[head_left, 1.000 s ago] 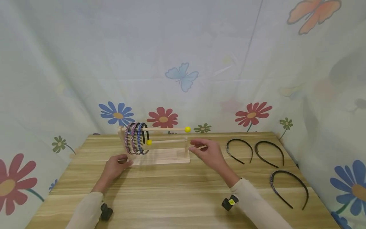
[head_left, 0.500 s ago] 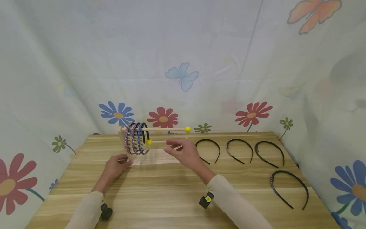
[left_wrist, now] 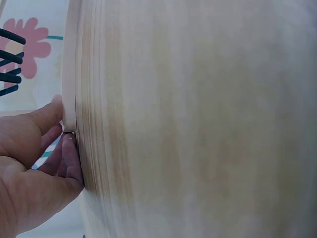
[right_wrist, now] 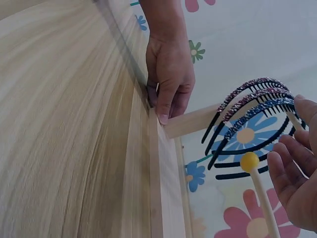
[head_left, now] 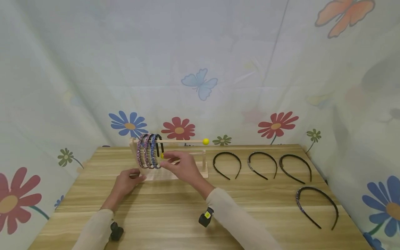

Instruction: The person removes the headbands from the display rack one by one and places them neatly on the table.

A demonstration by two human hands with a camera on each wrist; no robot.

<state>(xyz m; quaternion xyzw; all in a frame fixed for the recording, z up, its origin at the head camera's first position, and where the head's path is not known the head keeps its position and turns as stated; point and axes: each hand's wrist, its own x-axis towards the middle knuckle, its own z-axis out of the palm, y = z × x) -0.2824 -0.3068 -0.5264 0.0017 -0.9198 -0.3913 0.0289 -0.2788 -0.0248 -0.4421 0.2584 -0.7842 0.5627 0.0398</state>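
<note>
A wooden headband stand (head_left: 159, 176) rests on the table, its upper rod ending in a yellow ball (head_left: 206, 141). Several glittery toothed headbands hang at its left end, two pink-purple (head_left: 139, 152) and a blue one (head_left: 153, 152) nearest the right hand. My left hand (head_left: 125, 182) pinches the left corner of the stand's base, the thumb (right_wrist: 164, 111) on top. Near the blue headband, my right hand (head_left: 184, 166) hovers with thumb and fingers parted and loosely bent, holding nothing. Its fingertips overlap the lower rod's yellow ball in the head view; the right wrist view shows that ball (right_wrist: 249, 162) whole.
Several black headbands lie on the table to the right: one (head_left: 227, 152) beside the stand, another (head_left: 262, 152) further along, one more (head_left: 295, 155) behind the nearest one (head_left: 315, 188). A flower-printed curtain (head_left: 200, 114) hangs behind the wood-grain table (head_left: 175, 218).
My right hand has moved left along the stand, from its right end to the hanging headbands, uncovering a black headband on the table. The left hand has stayed on the base.
</note>
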